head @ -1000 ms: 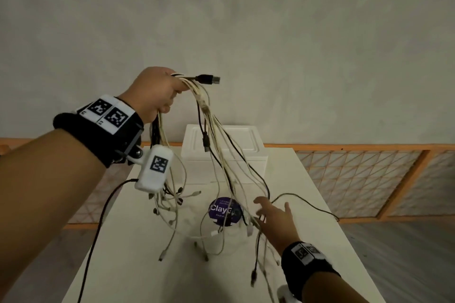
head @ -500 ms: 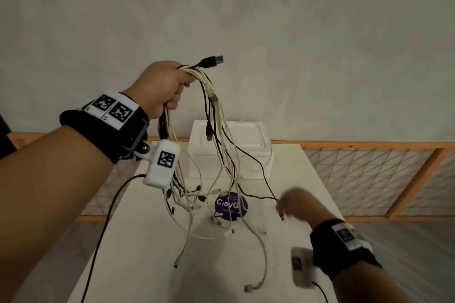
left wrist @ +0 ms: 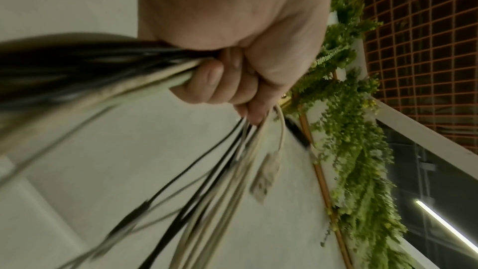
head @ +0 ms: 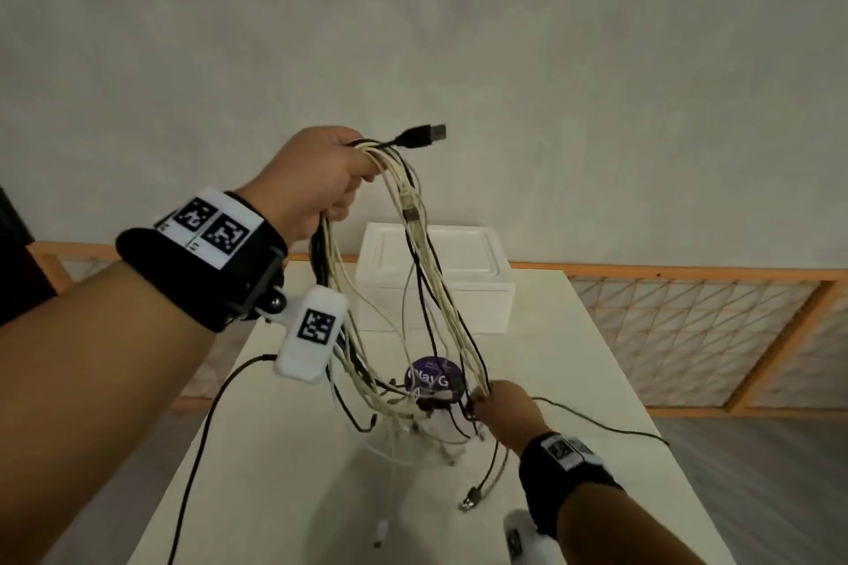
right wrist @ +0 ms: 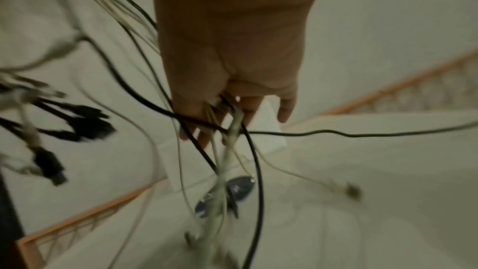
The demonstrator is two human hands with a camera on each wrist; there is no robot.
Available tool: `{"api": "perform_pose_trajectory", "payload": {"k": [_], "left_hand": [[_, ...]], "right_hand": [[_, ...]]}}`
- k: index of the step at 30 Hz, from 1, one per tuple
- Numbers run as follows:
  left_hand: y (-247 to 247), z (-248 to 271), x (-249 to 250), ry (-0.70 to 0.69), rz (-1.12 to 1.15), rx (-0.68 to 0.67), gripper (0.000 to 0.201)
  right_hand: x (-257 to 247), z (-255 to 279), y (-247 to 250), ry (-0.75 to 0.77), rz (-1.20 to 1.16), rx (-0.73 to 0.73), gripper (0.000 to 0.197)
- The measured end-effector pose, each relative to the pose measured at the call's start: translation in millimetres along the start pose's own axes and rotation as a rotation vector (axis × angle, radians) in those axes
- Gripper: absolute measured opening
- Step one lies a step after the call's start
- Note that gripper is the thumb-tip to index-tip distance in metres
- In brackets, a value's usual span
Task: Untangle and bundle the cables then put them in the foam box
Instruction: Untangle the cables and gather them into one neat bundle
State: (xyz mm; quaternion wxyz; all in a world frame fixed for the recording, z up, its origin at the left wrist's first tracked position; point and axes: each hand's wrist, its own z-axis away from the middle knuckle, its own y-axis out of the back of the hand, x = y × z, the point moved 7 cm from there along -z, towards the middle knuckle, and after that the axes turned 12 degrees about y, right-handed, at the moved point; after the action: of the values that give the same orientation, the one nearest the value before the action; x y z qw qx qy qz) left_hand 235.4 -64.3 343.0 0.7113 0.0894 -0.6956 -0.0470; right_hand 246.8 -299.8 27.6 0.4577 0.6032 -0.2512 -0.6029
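Observation:
A tangle of white and black cables (head: 387, 158) hangs from my left hand (head: 321, 179), which is raised high above the table and grips the top of the bundle (left wrist: 103, 73) in a fist (left wrist: 227, 81). A black USB plug (head: 420, 135) sticks out to the right of that hand. The strands loop down to my right hand (head: 500, 404), low over the table, which pinches several of them (right wrist: 230, 150) between its fingertips (right wrist: 248, 109). Loose plug ends dangle and lie on the table below. The white foam box (head: 468, 252) stands shut at the table's far end, behind the cables.
A round purple labelled object (head: 433, 374) lies on the white table (head: 275, 473) under the cables. Thin black leads from the wrist cameras trail over the table on the left (head: 192, 450) and right (head: 596, 422). An orange lattice railing (head: 688, 326) runs behind the table.
My right hand swung out to the right, then came back in and took hold of the lower strands. My left hand stayed raised with the bundle.

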Motion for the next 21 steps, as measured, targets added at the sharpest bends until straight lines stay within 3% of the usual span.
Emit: {"api": "perform_pose_trajectory", "payload": {"k": [6, 10, 11, 13, 16, 17, 19, 21], "left_hand": [[38.9, -7.5, 0.8, 0.059, 0.083, 0.085, 0.027], [23.4, -10.5, -9.0, 0.072, -0.042, 0.026, 0.025], [16.8, -10.3, -11.2, 0.073, -0.051, 0.01, 0.025], [4.1, -9.4, -12.7, 0.063, -0.054, -0.014, 0.025], [-18.4, -5.4, -12.8, 0.04, -0.055, -0.05, 0.025], [-26.2, -3.4, -12.9, 0.036, -0.053, -0.064, 0.026], [-39.7, 1.1, -12.6, 0.029, -0.043, -0.099, 0.026], [-46.9, 4.5, -11.7, 0.027, -0.03, -0.125, 0.026]], "right_hand": [[104.8, 61.1, -33.7, -0.261, 0.168, -0.131, 0.02], [130.5, 58.0, -28.4, -0.27, 0.204, -0.322, 0.097], [113.3, 49.1, -13.4, -0.218, 0.194, -0.314, 0.102], [54.5, 29.9, 36.4, -0.054, 0.095, -0.158, 0.084], [-54.1, 27.0, 132.8, 0.253, -0.342, 0.369, 0.025], [-88.1, 36.0, 154.6, 0.356, -0.505, 0.481, 0.014], [-135.2, 44.2, 169.5, 0.483, -0.749, 0.498, 0.019], [-156.7, 41.1, 158.0, 0.484, -0.85, 0.375, 0.031]]}}
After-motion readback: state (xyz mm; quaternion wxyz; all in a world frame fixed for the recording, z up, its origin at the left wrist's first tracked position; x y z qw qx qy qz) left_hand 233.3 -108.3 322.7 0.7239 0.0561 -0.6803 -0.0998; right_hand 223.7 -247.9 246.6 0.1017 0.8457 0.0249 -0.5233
